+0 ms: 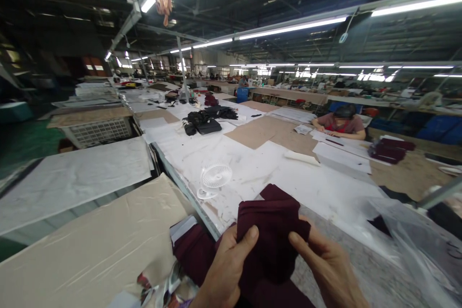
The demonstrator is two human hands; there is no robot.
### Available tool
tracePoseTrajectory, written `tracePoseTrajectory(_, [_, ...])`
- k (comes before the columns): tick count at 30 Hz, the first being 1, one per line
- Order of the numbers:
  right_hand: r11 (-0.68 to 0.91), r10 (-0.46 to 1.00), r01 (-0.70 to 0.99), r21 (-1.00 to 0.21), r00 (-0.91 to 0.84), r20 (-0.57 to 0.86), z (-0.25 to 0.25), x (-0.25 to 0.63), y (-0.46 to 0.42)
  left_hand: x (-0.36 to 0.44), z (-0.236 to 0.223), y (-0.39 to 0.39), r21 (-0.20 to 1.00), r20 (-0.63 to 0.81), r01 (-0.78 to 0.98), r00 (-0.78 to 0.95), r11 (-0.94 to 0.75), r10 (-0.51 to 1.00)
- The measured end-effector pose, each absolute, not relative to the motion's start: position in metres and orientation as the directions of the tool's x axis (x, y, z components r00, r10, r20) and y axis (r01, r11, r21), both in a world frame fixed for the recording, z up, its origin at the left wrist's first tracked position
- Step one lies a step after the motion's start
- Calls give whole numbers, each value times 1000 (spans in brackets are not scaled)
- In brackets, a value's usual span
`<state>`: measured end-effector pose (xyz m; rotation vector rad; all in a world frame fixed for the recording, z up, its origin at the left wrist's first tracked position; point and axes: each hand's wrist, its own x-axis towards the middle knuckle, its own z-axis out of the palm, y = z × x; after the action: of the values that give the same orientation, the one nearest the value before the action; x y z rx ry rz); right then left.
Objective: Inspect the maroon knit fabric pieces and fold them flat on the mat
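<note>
Left hand [227, 264] and right hand [325, 264] grip maroon cloth [269, 231], right of the small white fan [216, 176]; even tension between thumbs best keeps the layers flat.

the folded cloth [270, 226] is a deep, plain maroon, and the cloth bundle [195, 252] at its left is the same maroon beside a pale grey piece [183, 228]. the tabletop [249, 168] is white with greyish smudges, turning mottled grey at the near right. the fan [216, 176] is white, the paper sheets [252, 131] tan, the garment pile [207, 121] black. the left-hand sheet [90, 245] is cream, the crate [99, 132] off-white with a grid pattern, the floor [34, 142] green, the far bin [243, 95] blue.
</note>
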<state>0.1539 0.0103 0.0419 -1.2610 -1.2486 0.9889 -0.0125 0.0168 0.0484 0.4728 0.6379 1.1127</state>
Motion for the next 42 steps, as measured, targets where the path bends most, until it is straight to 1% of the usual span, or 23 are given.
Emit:
tracePoseTrajectory(4, [177,964,234,-956,154,217,35,153,15,-13,51,16,585,-305,-689,302,428,903])
tracePoseTrajectory(6, [198,954,261,-945,170,247,35,149,16,-13,52,16,557,-339,-702,296,444,893])
tracePoseTrajectory(10, [156,963,161,-974,195,187,37,140,15,-11,51,14,552,-314,-707,314,441,896])
tracePoseTrajectory(12, [148,965,148,-978,197,175,36,138,15,-10,51,14,565,-316,-695,314,444,895])
tracePoseTrajectory(14, [180,953,199,-963,208,221,32,138,16,-9,49,13,575,-339,-686,298,447,893])
tracePoseTrajectory(16, [230,918,294,-928,251,308,28,138,16,-8,44,13,591,-361,-674,271,443,892])
tracePoseTrajectory(18, [296,837,451,-842,302,456,24,137,19,-8,38,15,611,-380,-660,240,437,893])
tracePoseTrajectory(20, [331,701,651,-683,315,640,22,136,22,-7,32,16,624,-389,-653,218,429,895])
tracePoseTrajectory(22, [307,563,808,-503,272,780,21,135,24,-4,28,18,624,-386,-661,203,417,900])
tracePoseTrajectory(24, [273,470,882,-384,226,853,21,133,26,-2,26,18,624,-385,-672,181,400,905])
tracePoseTrajectory(25, [276,462,890,-363,208,862,22,133,26,-1,25,17,639,-388,-665,155,387,908])
tracePoseTrajectory(26, [291,487,878,-379,205,849,22,132,25,-1,24,17,662,-389,-649,130,375,912])
tracePoseTrajectory(27, [311,540,848,-430,214,814,23,132,25,-1,24,16,685,-381,-632,111,361,918])
tracePoseTrajectory(30, [322,718,675,-664,283,636,25,131,22,-7,20,15,719,-329,-611,120,331,937])
tracePoseTrajectory(32, [310,760,562,-767,338,555,28,130,21,-11,16,15,710,-312,-623,142,330,939])
tracePoseTrajectory(34, [327,792,487,-810,326,516,31,130,20,-14,15,15,721,-317,-617,113,317,942])
tracePoseTrajectory(37, [356,847,423,-834,231,478,37,129,20,-13,17,15,723,-312,-633,61,279,948])
tracePoseTrajectory(39, [342,866,426,-838,203,457,40,130,21,-11,21,15,698,-319,-660,63,279,946])
tracePoseTrajectory(42, [317,883,473,-822,167,438,43,135,24,-10,26,17,680,-339,-668,80,302,938])
